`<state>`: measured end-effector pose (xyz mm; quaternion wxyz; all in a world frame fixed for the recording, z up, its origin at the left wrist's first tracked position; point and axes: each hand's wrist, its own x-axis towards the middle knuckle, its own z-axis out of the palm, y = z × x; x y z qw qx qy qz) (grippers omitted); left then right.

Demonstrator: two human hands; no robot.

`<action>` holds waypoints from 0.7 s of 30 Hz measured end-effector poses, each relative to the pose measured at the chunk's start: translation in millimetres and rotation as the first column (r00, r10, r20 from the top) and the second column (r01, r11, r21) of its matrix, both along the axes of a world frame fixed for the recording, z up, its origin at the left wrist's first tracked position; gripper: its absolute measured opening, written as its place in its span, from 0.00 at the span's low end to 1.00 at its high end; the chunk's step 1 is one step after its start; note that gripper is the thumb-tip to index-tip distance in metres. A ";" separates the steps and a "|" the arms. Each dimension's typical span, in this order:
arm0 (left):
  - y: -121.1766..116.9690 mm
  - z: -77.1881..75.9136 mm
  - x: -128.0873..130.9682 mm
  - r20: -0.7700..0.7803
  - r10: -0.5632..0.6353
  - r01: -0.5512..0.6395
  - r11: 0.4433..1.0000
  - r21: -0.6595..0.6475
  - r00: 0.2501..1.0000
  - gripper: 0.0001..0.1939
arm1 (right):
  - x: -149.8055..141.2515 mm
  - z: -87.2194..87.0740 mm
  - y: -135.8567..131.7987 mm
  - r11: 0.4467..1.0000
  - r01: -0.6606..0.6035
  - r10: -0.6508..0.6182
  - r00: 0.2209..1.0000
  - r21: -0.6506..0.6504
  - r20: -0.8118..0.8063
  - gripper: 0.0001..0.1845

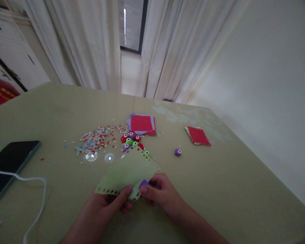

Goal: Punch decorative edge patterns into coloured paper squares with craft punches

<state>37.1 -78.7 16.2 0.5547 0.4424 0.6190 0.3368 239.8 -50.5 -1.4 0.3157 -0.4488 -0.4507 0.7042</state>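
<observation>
A pale green square of paper (128,169) is tilted up above the table, with small shapes punched along its edges. My left hand (104,206) grips its lower edge, thumb on top and fingers beneath. At the paper's lower right corner, my right hand (160,191) is closed around a small purple craft punch (144,183), which sits on the paper's edge. Most of that punch is hidden by the fingers. Just beyond the paper lie several small red, green and purple punches (131,138) with eye-like buttons. One more purple punch (178,152) stands apart to the right.
Loose paper confetti (95,139) is spread left of centre, near two clear round pieces (109,157). Behind the punches is a stack of coloured paper squares (141,123); red punched squares (198,136) lie right. A phone (11,162) and white cable (43,189) occupy the left side.
</observation>
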 end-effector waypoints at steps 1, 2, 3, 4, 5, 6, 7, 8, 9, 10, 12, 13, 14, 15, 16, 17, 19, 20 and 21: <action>0.3 -1.1 -0.3 0.011 -0.011 0.011 1.000 0.004 1.000 0.18 | 0.1 0.2 0.0 1.000 -0.011 0.011 1.000 0.000 0.001 0.31; 0.5 -2.1 -0.5 0.026 -0.024 0.024 1.000 0.010 0.999 0.18 | 0.0 0.3 -0.2 1.000 -0.021 0.021 1.000 -0.001 0.003 0.31; 0.7 -2.8 -0.7 0.039 -0.033 0.033 0.999 0.012 0.999 0.18 | 0.0 0.2 -0.3 1.000 -0.027 0.027 1.000 -0.005 0.006 0.31; 0.8 -3.2 -0.9 0.047 -0.036 0.036 0.999 0.011 0.998 0.18 | -0.1 0.0 -0.5 1.000 -0.025 0.026 1.000 -0.009 0.011 0.31; 0.8 -3.3 -0.9 0.050 -0.032 0.031 0.999 0.008 0.998 0.18 | -0.1 -0.3 -0.7 1.000 -0.020 0.020 1.000 -0.014 0.016 0.31; 0.8 -3.4 -1.0 0.047 -0.022 0.022 1.000 0.002 0.999 0.17 | 0.0 -0.8 -0.8 1.000 -0.012 0.013 1.000 -0.019 0.018 0.32; 0.7 -3.6 -1.0 0.039 -0.009 0.009 1.000 -0.005 0.999 0.17 | 0.1 -1.3 -0.8 1.000 -0.005 0.005 1.000 -0.021 0.019 0.32; 0.6 -4.0 -1.0 0.032 -0.001 0.001 1.000 -0.007 0.999 0.17 | 0.3 -1.9 -0.9 1.000 0.001 -0.001 1.000 -0.020 0.018 0.32; 0.6 -4.9 -1.2 0.031 -0.008 0.008 1.000 -0.003 0.999 0.17 | 0.5 -2.5 -0.8 1.000 0.005 -0.004 1.000 -0.017 0.016 0.32; 0.7 -6.0 -1.4 0.034 -0.021 0.021 1.000 0.005 0.999 0.17 | 0.6 -3.0 -0.8 1.000 0.008 -0.007 1.000 -0.016 0.014 0.32; 1.0 -9.0 -2.0 0.048 -0.046 0.045 0.999 0.022 0.998 0.18 | 0.7 -3.6 -0.5 1.000 0.011 -0.011 1.000 -0.012 0.007 0.32; 1.1 -10.6 -2.3 0.055 -0.050 0.049 0.998 0.027 0.997 0.18 | 0.7 -3.8 -0.3 1.000 0.010 -0.010 1.000 -0.010 0.006 0.32; 1.2 -12.1 -2.6 0.061 -0.048 0.047 0.998 0.029 0.997 0.18 | 0.6 -3.8 -0.1 1.000 0.008 -0.008 1.000 -0.007 0.005 0.32; 1.3 -13.3 -2.8 0.063 -0.046 0.044 0.999 0.028 0.997 0.18 | 0.6 -3.8 0.0 1.000 0.004 -0.004 1.000 -0.004 0.005 0.32; 1.4 -14.4 -3.0 0.062 -0.043 0.041 0.999 0.028 0.997 0.18 | 0.5 -3.7 0.2 1.000 0.000 0.000 1.000 0.000 0.005 0.32; 1.4 -15.2 -3.3 0.058 -0.044 0.043 0.999 0.029 0.997 0.18 | 0.5 -3.7 0.3 1.000 -0.002 0.002 1.000 0.001 0.006 0.32; 1.5 -16.3 -3.9 0.044 -0.055 0.054 0.998 0.032 0.998 0.18 | 0.6 -3.7 0.5 1.000 0.003 -0.003 1.000 -0.001 0.010 0.32; 1.5 -16.4 -4.2 0.036 -0.060 0.058 0.998 0.031 0.998 0.19 | 0.7 -3.8 0.6 1.000 0.005 -0.005 1.000 -0.002 0.014 0.32; 1.5 -16.3 -4.4 0.029 -0.061 0.060 0.998 0.027 0.998 0.19 | 0.8 -3.8 0.6 1.000 0.007 -0.007 1.000 -0.002 0.018 0.32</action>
